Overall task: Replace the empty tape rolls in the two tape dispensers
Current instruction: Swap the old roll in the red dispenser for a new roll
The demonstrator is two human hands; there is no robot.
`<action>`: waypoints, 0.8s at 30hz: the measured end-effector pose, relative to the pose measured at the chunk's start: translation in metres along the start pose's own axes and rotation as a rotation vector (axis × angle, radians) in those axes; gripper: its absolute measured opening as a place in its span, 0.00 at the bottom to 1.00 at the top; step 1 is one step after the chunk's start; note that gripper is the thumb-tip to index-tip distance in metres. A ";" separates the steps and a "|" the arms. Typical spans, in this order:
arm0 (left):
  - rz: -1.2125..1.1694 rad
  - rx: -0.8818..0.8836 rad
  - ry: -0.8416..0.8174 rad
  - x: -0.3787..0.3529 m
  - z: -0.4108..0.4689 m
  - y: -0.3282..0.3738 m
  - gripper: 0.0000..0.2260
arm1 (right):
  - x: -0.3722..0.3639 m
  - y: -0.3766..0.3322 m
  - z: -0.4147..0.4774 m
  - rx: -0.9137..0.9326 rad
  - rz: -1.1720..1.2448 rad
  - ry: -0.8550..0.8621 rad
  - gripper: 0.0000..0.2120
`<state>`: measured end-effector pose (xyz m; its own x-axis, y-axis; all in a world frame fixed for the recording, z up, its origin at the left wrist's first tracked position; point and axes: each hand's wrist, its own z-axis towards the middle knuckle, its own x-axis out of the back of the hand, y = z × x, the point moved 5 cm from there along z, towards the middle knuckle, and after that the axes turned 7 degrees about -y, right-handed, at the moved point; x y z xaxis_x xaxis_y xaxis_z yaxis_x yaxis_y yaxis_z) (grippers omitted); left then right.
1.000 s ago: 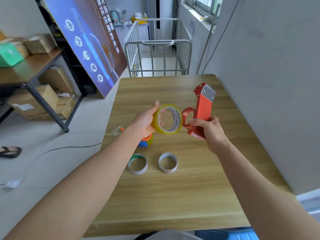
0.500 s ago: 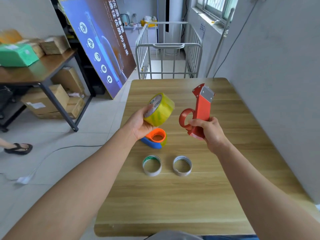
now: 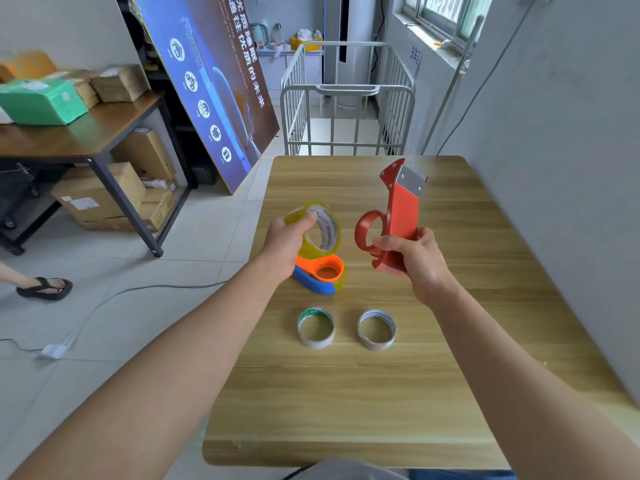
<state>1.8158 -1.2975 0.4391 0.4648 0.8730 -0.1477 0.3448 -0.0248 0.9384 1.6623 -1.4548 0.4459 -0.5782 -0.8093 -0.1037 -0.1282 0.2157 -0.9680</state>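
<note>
My left hand [image 3: 284, 241] holds a yellowish clear tape roll [image 3: 323, 230] above the wooden table [image 3: 363, 393], its hole turned toward the right. My right hand [image 3: 414, 259] grips the base of a red tape dispenser [image 3: 398, 216], held upright with its metal blade plate on top and its empty ring hub facing the roll. The roll and the hub are a short gap apart. Under the roll, a blue and orange dispenser [image 3: 320, 275] lies on the table. Two empty cardboard cores sit nearer me: one with green print [image 3: 316, 328], one plain [image 3: 376, 329].
A grey wall [image 3: 554, 168] runs along the table's right edge. A white metal cart [image 3: 346, 116] stands behind the table. On the left are a poster board [image 3: 207, 91], a desk with boxes [image 3: 69, 133], a floor cable [image 3: 104, 303] and a person's sandalled foot [image 3: 45, 287].
My left hand has turned the tape roll so its hole faces the red dispenser and has brought it lower and closer to the hub. The camera view has shifted left.
</note>
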 end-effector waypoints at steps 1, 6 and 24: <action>0.007 0.004 0.010 0.000 -0.001 -0.002 0.18 | -0.003 -0.001 -0.001 0.007 -0.005 -0.013 0.38; -0.020 0.008 -0.104 -0.010 -0.013 -0.007 0.10 | -0.018 -0.001 -0.002 0.020 -0.113 -0.053 0.38; 0.619 -0.313 -0.281 -0.041 -0.046 0.001 0.07 | -0.042 0.022 -0.008 0.001 -0.018 -0.224 0.33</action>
<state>1.7596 -1.3112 0.4610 0.7041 0.5858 0.4013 -0.2760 -0.2948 0.9148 1.6771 -1.4115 0.4311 -0.3824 -0.9142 -0.1341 -0.1360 0.1993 -0.9705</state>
